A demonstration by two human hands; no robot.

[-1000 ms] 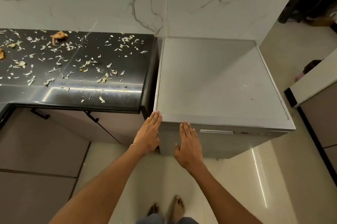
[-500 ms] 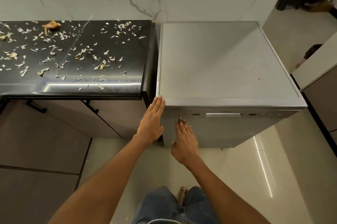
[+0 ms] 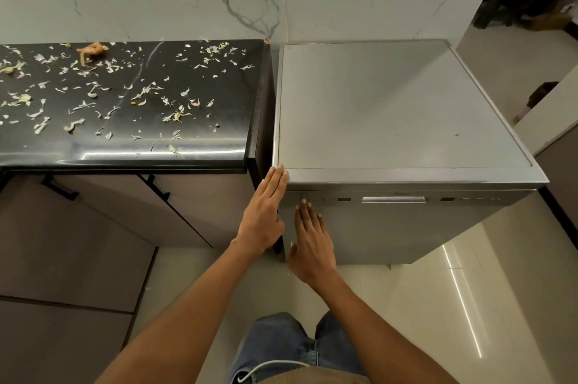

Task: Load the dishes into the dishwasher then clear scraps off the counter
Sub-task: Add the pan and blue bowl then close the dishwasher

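Dishwasher, centre-right, door closed; left hand flat on its upper left corner, right hand flat-fingered at the button strip, neither grasping; risk: wrong button pressed, or scraps on upper-left counter brushed floorward.

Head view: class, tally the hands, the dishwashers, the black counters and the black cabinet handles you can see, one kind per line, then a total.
Hands: 2, left hand and right hand
Dishwasher: 1
Black counter: 1
Black cabinet handles: 2
Total: 6
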